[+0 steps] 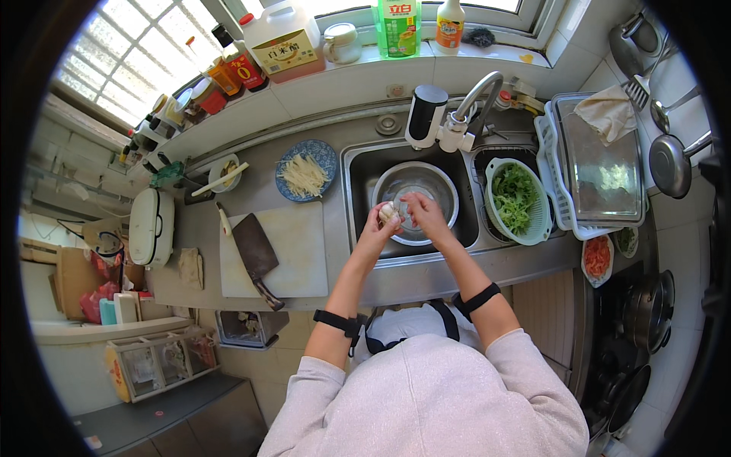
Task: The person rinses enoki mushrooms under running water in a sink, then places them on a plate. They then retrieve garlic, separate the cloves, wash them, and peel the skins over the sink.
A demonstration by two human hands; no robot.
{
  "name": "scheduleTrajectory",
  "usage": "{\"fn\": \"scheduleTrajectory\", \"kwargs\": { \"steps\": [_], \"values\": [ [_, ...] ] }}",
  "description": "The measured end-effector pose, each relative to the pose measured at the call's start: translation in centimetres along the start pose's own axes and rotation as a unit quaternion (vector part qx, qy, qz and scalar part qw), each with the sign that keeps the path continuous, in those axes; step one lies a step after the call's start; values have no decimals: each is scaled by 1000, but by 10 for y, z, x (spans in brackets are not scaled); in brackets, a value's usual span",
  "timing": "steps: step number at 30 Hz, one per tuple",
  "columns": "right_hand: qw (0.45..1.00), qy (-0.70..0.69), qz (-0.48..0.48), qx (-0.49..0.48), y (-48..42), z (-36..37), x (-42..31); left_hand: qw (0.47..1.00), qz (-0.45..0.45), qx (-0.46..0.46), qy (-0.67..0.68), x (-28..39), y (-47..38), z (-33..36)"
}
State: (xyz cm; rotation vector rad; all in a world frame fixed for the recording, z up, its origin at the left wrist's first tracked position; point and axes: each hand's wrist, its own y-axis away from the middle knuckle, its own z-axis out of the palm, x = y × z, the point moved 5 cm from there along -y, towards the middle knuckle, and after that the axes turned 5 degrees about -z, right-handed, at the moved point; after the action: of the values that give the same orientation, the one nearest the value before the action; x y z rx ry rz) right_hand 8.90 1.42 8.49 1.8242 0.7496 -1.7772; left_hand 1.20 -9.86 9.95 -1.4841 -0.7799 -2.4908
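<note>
My left hand (374, 231) holds a garlic bulb (389, 212) over the sink (358, 177). Just to the right of the bulb is my right hand (427, 217), its fingers curled towards the garlic. Whether those fingers pinch a bit of skin is too small to tell. Beneath both hands a round stainless steel basin (420, 178) sits in the sink. The white faucet (456, 132) with a water heater unit rises behind it. My forearms and hands hide part of the basin's near rim.
A cleaver (255, 245) and a small knife (223, 220) lie on the white cutting board (302, 257). Left of the sink is a patterned plate (327, 159) of pale shreds. A colander (542, 214) of leafy greens and a dish rack (549, 165) stand to the right.
</note>
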Motion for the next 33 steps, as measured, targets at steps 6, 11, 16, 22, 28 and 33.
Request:
{"fn": "scheduleTrajectory", "kwargs": {
  "steps": [6,11,16,22,28,33],
  "values": [
    [993,75,-70,-61,4,15,-37,996,42,-48,-60,0,-2,-1],
    [994,-28,8,-103,3,9,-20,999,1,-52,2,-2,1,-1],
    [952,-254,157,-75,9,7,-17,999,25,-23,7,1,2,-5],
    [989,114,-66,-69,11,15,-43,992,65,-45,-96,0,-2,1],
    [929,300,-166,-137,19,16,-67,990,32,-71,-120,-5,4,1],
    [907,344,-175,-169,24,17,-67,991,18,-75,-111,-9,7,3]
  ]
}}
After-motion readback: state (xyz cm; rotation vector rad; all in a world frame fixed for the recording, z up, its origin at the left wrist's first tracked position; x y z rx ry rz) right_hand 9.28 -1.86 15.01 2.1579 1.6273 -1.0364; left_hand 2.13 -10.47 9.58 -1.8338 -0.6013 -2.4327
